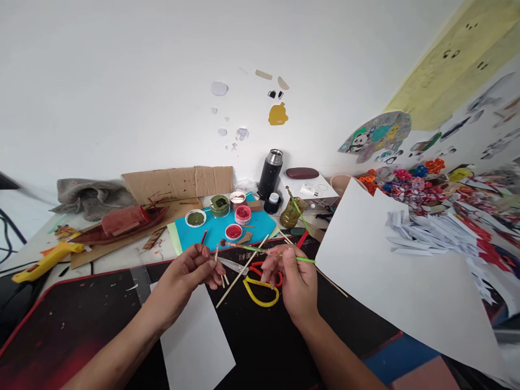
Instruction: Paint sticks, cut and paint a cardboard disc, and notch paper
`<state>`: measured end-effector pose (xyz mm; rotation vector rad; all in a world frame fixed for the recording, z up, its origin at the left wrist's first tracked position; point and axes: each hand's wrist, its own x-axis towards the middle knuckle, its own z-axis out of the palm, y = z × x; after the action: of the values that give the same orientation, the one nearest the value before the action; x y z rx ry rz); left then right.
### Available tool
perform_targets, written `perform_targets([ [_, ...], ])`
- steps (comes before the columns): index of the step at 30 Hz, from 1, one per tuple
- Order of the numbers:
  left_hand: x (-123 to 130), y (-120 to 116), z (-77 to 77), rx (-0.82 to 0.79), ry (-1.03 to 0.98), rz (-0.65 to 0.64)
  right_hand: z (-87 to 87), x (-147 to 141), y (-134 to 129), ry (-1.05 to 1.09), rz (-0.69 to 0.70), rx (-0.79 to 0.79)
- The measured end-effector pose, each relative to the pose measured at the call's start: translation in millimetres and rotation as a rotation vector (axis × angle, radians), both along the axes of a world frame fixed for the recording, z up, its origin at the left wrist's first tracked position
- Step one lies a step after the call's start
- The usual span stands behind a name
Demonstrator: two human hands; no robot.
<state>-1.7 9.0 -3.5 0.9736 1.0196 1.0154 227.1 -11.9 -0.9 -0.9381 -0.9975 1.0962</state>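
Observation:
My left hand (193, 273) pinches a small piece of thin wooden stick (222, 280) between thumb and fingers; its upper end looks reddish. In my right hand (298, 287) is a paintbrush (305, 259) with a green handle, its reddish-brown bristle end pointing left toward the stick. Below and between the hands lie scissors (262, 302) with yellow and red handles. A long wooden skewer (233, 285) crosses over their blades. Beyond the hands are a lid of red paint (233, 232), a red paint jar (242, 213), a lid of green paint (195, 218) and a green paint jar (219, 205).
A brown-red model boat (122, 223) and a yellow glue gun (49, 261) sit at left. A black thermos (270, 176) and a murky glass jar (289, 215) with a brush stand behind. White paper (365, 271) and paper strips (430, 230) cover the right.

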Motion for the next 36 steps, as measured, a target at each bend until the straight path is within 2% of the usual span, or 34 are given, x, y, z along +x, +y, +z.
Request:
perform_targets([
  [17,-0.4,1.0,-1.0,-0.032,-0.049,-0.012,-1.4,-0.6,-0.9,-0.006,0.030,-0.004],
  [23,-0.5,0.2,0.5,-0.098,-0.097,-0.002,0.2,0.5,2.6,0.012,-0.019,-0.019],
  [29,0.6,-0.1,4.2,-0.130,-0.110,0.001,-0.4,0.9,1.1,0.000,0.033,-0.027],
  [36,-0.1,-0.5,4.7,-0.179,-0.148,0.009,-0.4,1.2,3.4,0.022,-0.023,-0.033],
])
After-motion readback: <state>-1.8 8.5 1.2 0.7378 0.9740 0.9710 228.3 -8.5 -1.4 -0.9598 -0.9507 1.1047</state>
